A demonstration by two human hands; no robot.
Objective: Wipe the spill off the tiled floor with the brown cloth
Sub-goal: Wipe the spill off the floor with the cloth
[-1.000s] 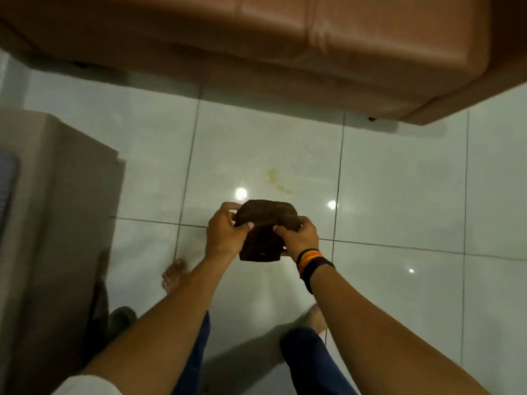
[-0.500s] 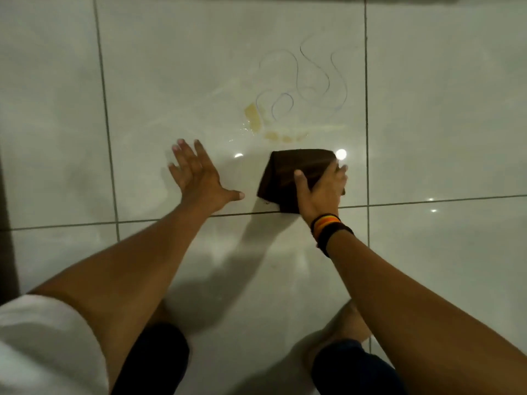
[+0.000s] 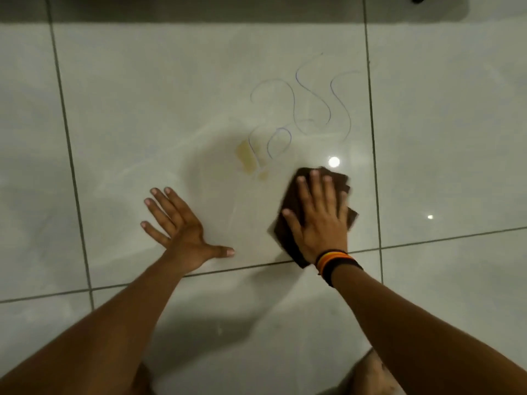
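Observation:
A yellowish spill (image 3: 247,158) lies on the pale tiled floor (image 3: 142,109), just left of some thin scribbled lines. The brown cloth (image 3: 289,206) is flat on the tile to the right of the spill, a short gap away from it. My right hand (image 3: 319,220) presses down on the cloth with fingers spread; a striped band circles that wrist. My left hand (image 3: 179,223) rests palm down on the bare tile to the lower left of the spill, fingers apart, holding nothing.
Thin pen-like scribbles (image 3: 308,109) mark the tile beyond the spill. Dark grout lines (image 3: 373,138) run beside the cloth. A furniture shadow (image 3: 228,10) crosses the top edge. My knees (image 3: 373,374) are at the bottom.
I have gone from holding the cloth in both hands while upright to crouching over the floor. The cloth now lies under my right palm and has slid slightly toward the spill.

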